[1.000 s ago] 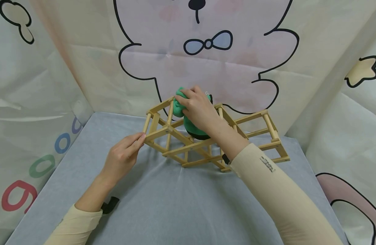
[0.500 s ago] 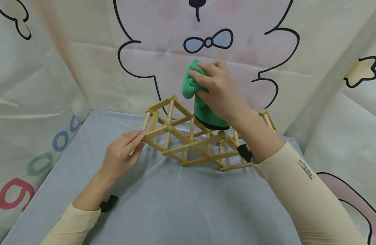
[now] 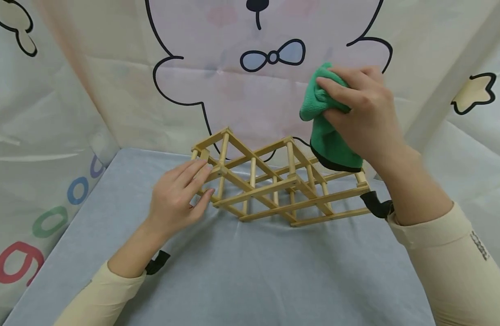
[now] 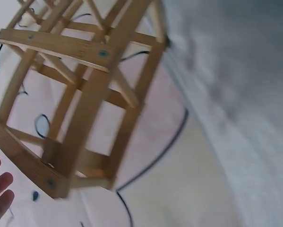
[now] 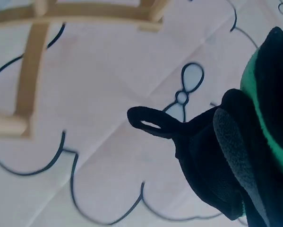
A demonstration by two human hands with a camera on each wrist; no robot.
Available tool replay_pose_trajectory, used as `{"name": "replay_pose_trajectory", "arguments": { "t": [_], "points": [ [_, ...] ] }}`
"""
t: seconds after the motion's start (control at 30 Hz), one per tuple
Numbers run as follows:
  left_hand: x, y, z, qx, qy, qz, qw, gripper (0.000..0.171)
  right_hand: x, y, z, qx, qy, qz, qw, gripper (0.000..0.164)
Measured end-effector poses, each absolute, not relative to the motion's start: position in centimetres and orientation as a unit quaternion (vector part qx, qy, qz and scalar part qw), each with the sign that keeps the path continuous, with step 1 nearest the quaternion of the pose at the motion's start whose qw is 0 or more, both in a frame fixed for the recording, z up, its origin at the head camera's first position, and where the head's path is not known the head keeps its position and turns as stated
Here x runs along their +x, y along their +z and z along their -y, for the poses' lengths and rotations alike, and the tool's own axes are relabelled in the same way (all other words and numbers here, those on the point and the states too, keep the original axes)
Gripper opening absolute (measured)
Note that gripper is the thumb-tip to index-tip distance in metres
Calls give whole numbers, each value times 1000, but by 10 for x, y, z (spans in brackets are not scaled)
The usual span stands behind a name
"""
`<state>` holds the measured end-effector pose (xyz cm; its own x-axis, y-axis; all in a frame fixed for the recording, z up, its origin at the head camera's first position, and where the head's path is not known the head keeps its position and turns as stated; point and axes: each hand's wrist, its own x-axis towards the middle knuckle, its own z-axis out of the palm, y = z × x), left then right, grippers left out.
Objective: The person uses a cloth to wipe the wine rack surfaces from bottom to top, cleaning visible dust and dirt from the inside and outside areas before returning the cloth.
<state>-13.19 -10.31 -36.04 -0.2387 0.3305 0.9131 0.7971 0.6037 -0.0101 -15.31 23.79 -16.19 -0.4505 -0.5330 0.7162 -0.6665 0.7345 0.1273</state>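
Observation:
A folding wooden rack of light slats and round dowels stands opened out on the table. My left hand is at its left end, fingers extended and thumb apart, overlapping the end bars in the head view. In the left wrist view the fingertips appear beside the end slat with a gap. Raised above the rack's right part, my right hand grips a bunched green cloth with black edging. A black hanging loop and a dark grey patch show on the cloth in the right wrist view.
A blue-grey cloth covers the table. Pale printed sheets close off the back and both sides, the back one close behind the rack. Black straps stick out at both wrists.
My right hand has lifted the green cloth off the rack and carried it right. The left hand has let go of the end bar, its fingers spreading and moving slightly right.

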Motion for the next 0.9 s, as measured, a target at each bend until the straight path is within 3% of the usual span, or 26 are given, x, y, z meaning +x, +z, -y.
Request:
{"name": "replay_pose_trajectory", "arguments": {
  "t": [0.57,0.9],
  "points": [
    [-131,-321,19,-443,-166,756,453,44,-119,-180,-336,235,76,879,408,30],
    [-139,-322,-22,-461,-154,769,416,42,-104,-227,-393,175,93,895,399,34]
  ]
}}
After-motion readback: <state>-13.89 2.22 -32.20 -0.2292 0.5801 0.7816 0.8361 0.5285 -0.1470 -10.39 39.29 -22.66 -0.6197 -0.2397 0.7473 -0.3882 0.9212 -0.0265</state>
